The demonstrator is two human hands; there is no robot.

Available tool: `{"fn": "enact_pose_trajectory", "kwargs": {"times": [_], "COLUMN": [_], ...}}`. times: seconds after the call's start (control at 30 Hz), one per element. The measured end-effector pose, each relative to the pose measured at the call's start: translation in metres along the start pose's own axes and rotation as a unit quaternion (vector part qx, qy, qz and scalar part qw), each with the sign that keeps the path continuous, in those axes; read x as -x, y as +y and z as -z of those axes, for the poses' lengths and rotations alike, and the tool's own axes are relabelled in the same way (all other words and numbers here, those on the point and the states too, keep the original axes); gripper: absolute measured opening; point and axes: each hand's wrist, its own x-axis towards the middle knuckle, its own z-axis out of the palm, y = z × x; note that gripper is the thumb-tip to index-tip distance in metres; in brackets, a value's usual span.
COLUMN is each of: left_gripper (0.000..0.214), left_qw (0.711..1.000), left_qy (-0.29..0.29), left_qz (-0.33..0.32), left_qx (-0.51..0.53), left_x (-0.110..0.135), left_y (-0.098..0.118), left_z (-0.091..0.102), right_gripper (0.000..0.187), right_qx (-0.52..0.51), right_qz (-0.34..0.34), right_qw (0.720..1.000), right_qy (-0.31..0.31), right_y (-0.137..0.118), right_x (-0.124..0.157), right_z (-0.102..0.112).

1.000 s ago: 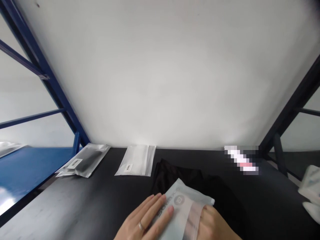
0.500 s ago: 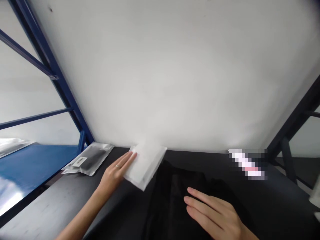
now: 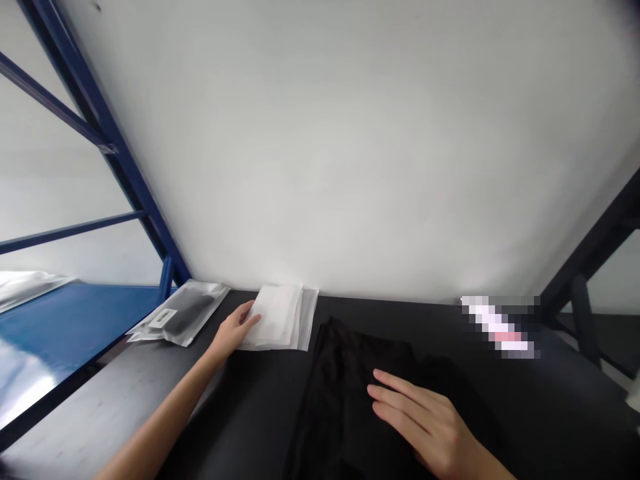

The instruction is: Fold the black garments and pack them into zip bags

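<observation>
My left hand lies with its fingertips on the near left edge of a stack of white translucent plastic bags. The hand presses flat and grips nothing. My right hand rests with its fingers spread on a folded black garment, close to the front of the table. A sealed clear bag with a dark item inside and a white label lies to the left of the stack, beyond my left hand.
All this lies on a black tabletop against a white wall. A pixelated object stands at the back right. Blue steel shelf framing rises at the left, beside a blue shelf holding a plastic bag.
The white bag carried by my left hand now lies flat on the stack. My left hand has slid back to the stack's edge. My right hand has barely moved on the garment.
</observation>
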Motion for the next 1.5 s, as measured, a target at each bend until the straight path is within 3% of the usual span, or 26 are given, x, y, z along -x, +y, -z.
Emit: {"fn": "enact_pose_trajectory", "kwargs": {"times": [0.3, 0.47, 0.6, 0.67, 0.73, 0.8, 0.87, 0.97, 1.03, 1.23, 1.3, 1.4, 1.5], "left_gripper": [0.061, 0.070, 0.066, 0.057, 0.048, 0.042, 0.031, 0.022, 0.023, 0.022, 0.029, 0.039, 0.043], "left_qw": [0.991, 0.989, 0.987, 0.984, 0.970, 0.905, 0.815, 0.700, 0.673, 0.736, 0.757, 0.787, 0.793], "left_qy": [-0.043, -0.013, 0.013, -0.033, -0.122, -0.239, -0.307, -0.347, -0.328, -0.251, -0.244, -0.239, -0.236], "left_qz": [0.041, 0.027, -0.007, -0.017, 0.004, 0.115, 0.242, 0.362, 0.384, 0.359, 0.342, 0.309, 0.299], "left_qx": [0.118, 0.147, 0.160, 0.175, 0.211, 0.331, 0.429, 0.509, 0.540, 0.517, 0.500, 0.477, 0.475], "left_x": [0.001, 0.009, 0.039, 0.065, 0.095, 0.124, 0.145, 0.162, 0.166, 0.167, 0.166, 0.164, 0.165], "left_y": [0.025, 0.034, 0.057, 0.075, 0.093, 0.108, 0.118, 0.123, 0.121, 0.110, 0.107, 0.103, 0.099], "left_z": [-0.013, -0.015, -0.022, -0.033, -0.047, -0.061, -0.070, -0.076, -0.077, -0.079, -0.080, -0.079, -0.077], "right_gripper": [0.032, 0.029, 0.030, 0.032, 0.034, 0.035, 0.033, 0.033, 0.035, 0.050, 0.050, 0.041, 0.022], "right_qx": [-0.007, -0.011, -0.013, -0.017, -0.023, -0.032, -0.042, -0.053, -0.062, -0.109, -0.133, -0.199, -0.245], "right_qz": [-0.007, -0.019, -0.031, -0.038, -0.040, -0.039, -0.038, -0.029, -0.024, -0.050, -0.086, -0.200, -0.328], "right_qw": [1.000, 1.000, 0.999, 0.998, 0.997, 0.997, 0.997, 0.997, 0.997, 0.988, 0.981, 0.956, 0.910], "right_qy": [0.000, 0.015, 0.041, 0.050, 0.057, 0.059, 0.059, 0.049, 0.033, -0.101, -0.115, -0.083, -0.071], "right_y": [-0.004, -0.005, -0.005, -0.005, -0.006, -0.007, -0.009, -0.013, -0.015, -0.018, -0.019, -0.023, -0.031], "right_x": [0.006, 0.000, -0.007, -0.010, -0.014, -0.017, -0.019, -0.020, -0.019, -0.019, -0.020, -0.022, -0.026], "right_z": [-0.011, -0.006, -0.004, -0.004, -0.006, -0.008, -0.010, -0.014, -0.015, -0.010, -0.009, -0.012, -0.018]}}
